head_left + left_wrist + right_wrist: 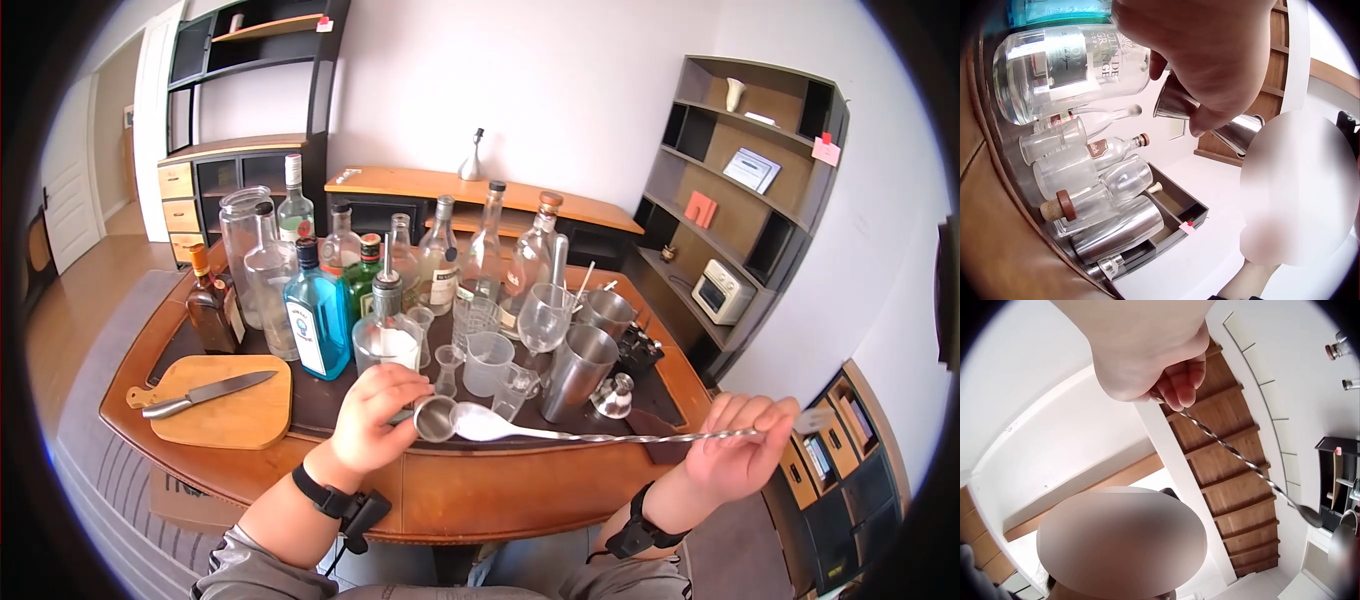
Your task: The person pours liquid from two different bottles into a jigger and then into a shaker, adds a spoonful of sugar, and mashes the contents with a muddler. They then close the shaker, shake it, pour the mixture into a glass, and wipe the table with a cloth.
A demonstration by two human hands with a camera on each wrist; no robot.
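Note:
My left hand (375, 418) grips a double-ended steel jigger (435, 420), one cup opening toward the head camera. In the left wrist view, both cups of the jigger (1240, 135) show past the fingers. My right hand (738, 445) pinches a bar spoon (640, 438) near the far end of its twisted handle. The spoon lies nearly level across the front of the table, its bowl right at the jigger's rim in the head view. In the right wrist view, the twisted handle of the spoon (1229, 447) runs from curled fingers down to the bowl.
Several bottles, including a blue one (318, 322), stand on the wooden table (470, 495). A knife (210, 393) rests on a cutting board (265, 410) at left. Shaker tins (580, 372), a wine glass (545, 318) and a plastic cup (489, 362) stand behind the spoon.

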